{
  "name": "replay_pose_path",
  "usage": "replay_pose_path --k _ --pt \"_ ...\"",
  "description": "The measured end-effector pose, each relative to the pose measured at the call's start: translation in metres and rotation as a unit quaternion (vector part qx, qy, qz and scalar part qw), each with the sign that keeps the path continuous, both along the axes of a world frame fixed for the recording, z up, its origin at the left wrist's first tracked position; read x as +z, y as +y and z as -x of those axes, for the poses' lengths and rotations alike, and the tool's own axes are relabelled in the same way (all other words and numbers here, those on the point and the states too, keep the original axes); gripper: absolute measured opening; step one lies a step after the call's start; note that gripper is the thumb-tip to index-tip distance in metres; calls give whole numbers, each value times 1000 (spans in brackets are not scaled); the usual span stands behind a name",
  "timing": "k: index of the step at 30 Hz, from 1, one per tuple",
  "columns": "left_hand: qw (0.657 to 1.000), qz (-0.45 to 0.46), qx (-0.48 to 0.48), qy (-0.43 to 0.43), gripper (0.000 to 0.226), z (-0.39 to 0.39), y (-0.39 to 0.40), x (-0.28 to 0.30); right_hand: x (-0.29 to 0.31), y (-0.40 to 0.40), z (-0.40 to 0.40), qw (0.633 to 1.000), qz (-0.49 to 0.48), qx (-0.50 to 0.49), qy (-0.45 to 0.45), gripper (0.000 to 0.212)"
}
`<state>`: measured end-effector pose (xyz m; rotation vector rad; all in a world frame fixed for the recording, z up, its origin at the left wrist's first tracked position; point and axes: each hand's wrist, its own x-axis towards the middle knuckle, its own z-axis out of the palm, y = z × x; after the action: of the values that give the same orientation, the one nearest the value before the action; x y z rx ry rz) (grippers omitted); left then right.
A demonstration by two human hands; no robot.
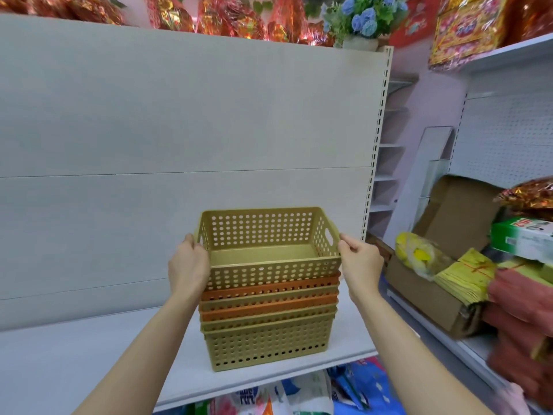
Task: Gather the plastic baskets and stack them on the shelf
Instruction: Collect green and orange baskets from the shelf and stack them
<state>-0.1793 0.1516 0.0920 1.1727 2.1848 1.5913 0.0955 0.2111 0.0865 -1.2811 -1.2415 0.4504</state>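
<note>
Head view: stack of nested perforated plastic baskets (267, 319) sits on the white shelf (89, 354), near its front edge. Olive and orange ones alternate; top basket (266, 235) is olive, seated in the stack. Left hand (188, 266) grips its left handle, fingers curled over the rim. Right hand (360, 260) pinches the right handle. Open cardboard box (434, 283) with yellow packets on the neighbouring shelf to the right.

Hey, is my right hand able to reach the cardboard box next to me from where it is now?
Probably yes. The right hand sits at the top basket's handle, and the cardboard box stands just to its right with open space between.
</note>
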Motion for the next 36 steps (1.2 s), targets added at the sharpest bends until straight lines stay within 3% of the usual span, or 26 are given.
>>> replay_pose_path --k 4,8,15,19,22,23,25,27,31,36 --pt "998 47 20 43 30 5 2 -5 -3 6 -2 1000 -8 -8 -17 29" --pt "997 80 1 12 26 3 5 -17 -19 8 1 999 38 12 -35 26" --pt "988 -59 -110 -96 59 -19 -32 -45 -41 -3 -1 993 30 110 42 36" --pt "986 -50 -148 -57 43 -4 -30 -70 -46 0 0 991 28 127 13 40" --pt "981 -44 -180 -52 32 -1 -35 -64 -46 4 2 994 36 73 -78 45" --pt "981 -33 -185 -40 34 2 -38 -62 -48 2 4 991 32 39 -124 48" --pt "983 -7 -184 3 61 11 -48 -60 -49 -10 12 980 -23 -12 -198 51" --pt "981 23 -165 98 84 26 -56 -63 -49 -30 27 960 -101 -22 -262 51" --pt "951 48 -148 268 92 44 -78 -63 -55 -66 65 920 -154 14 -359 57" --pt "896 66 -96 428 102 53 -132 -61 -69 -114 108 895 -180 89 -399 58"
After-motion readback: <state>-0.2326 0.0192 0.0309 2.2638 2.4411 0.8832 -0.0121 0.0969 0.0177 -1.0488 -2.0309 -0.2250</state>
